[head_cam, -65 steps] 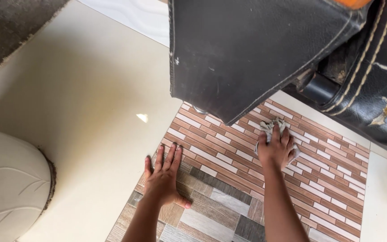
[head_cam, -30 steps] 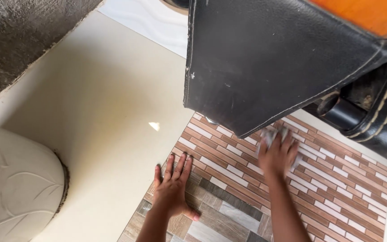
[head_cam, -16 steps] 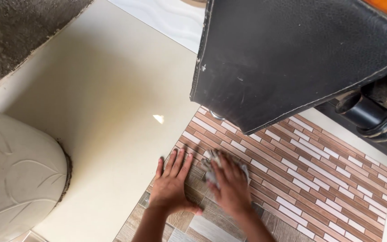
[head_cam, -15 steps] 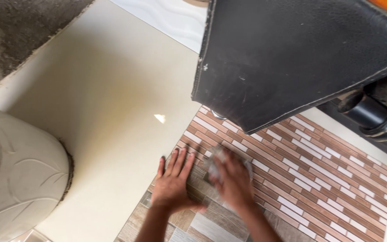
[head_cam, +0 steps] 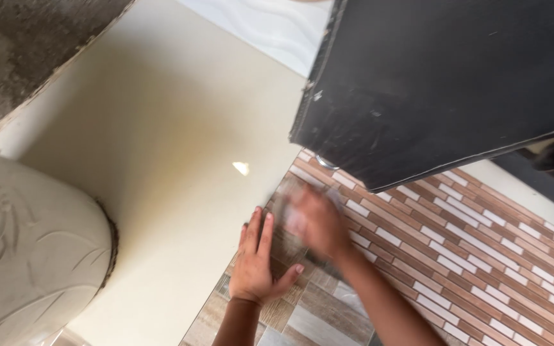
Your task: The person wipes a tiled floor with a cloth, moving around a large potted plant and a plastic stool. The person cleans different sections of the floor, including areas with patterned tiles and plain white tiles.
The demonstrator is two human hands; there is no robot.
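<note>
The left hand [head_cam: 253,268] is laid flat, palm down, fingers spread and straight, on the patterned floor tile [head_cam: 456,256] near its edge; nothing is gripped by it. The thumb is stretched out twd. the right side. Just beside it, to the right & a bit ahead, the right hand [head_cam: 315,224] is seen blurred. It is pressed down onto the same tile, fingers bent over something pale. A cloth [head_cam: 290,214] is only faintly made out under the fingers, at the fingertip end; the blur is too strong for the grip or how far the hand is closed to be told. The two hands are close, the right wrist almost touching the left thumb tip.

Ahead of both hands, a dark leather seat [head_cam: 444,83] is hung over the tile, its lower edge just beyond the right hand's fingertips. Left of the left hand, plain cream floor [head_cam: 161,141] is spread out. Further left, well apart from the hands, a pale rounded pot [head_cam: 27,250] w/ leaf relief is stood.
</note>
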